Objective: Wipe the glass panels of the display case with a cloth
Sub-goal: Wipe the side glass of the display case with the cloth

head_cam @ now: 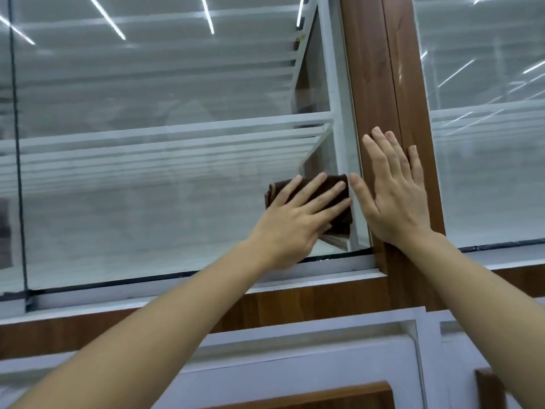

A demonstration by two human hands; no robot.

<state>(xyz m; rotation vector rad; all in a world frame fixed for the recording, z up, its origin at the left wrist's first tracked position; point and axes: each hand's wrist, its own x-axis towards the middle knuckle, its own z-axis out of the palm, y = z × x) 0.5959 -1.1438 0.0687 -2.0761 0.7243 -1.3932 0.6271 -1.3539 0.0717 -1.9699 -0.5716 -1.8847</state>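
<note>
A large glass panel of the display case fills the left and middle of the head view. My left hand presses a folded dark brown cloth flat against the panel's lower right corner, fingers straight and spread. My right hand lies flat with straight fingers on the brown wooden post just right of the cloth, its thumb at the glass edge. A second glass panel stands right of the post.
White shelf rails show inside the case behind the glass. A white sill and a wooden band run under the panels, with white-framed cabinet fronts below. A dark vertical seam divides the glass at far left.
</note>
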